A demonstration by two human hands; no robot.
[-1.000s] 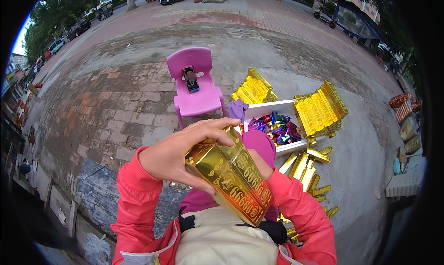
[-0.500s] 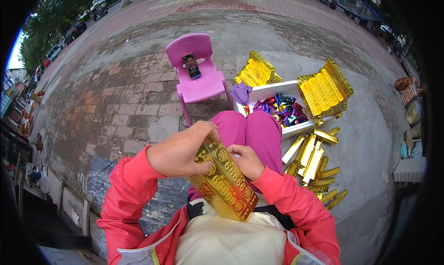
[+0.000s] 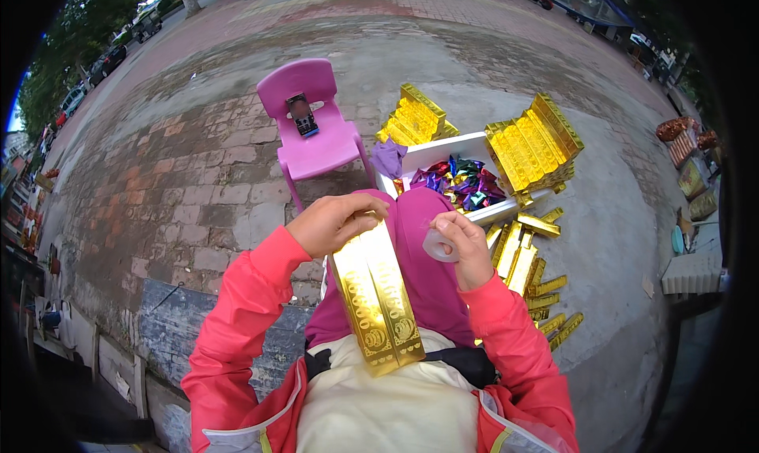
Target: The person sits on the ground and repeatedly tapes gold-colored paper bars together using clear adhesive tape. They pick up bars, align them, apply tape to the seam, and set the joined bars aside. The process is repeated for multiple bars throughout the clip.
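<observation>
Paving (image 3: 229, 129): worn brick and grey concrete outdoors, running under and well beyond the white box (image 3: 443, 148); trees (image 3: 95, 18) and parked vehicles (image 3: 107, 62) stand far past it.
Gold block (image 3: 375, 295): on the person's side of the white box and left of it, tilted above the purple trousers (image 3: 423, 224), its lower end in front of the cream shirt (image 3: 387, 413).
Gold block's skin: mirror-bright foil, long and squared, with a line running lengthwise between two patterned strips; each bears printed characters and rounded ornaments toward the lower end, while glare washes the upper part almost white. Whether it is one piece or two side by side, I cannot tell.
Left hand (image 3: 336, 222): left of the white box, fingers curved over the gold block's upper end, touching it.
Right hand (image 3: 469, 247): just on the near side of the white box, apart from the gold block, thumb and fingers pinching a whitish, translucent ring (image 3: 434, 250).
Foil pieces (image 3: 462, 183): many-coloured and crumpled, inside the white box.
Loose gold bars (image 3: 518, 267): heaped on the ground, near side of the white box, toward its right.
Pink chair (image 3: 316, 152): left of the white box, bearing a phone (image 3: 302, 115).
</observation>
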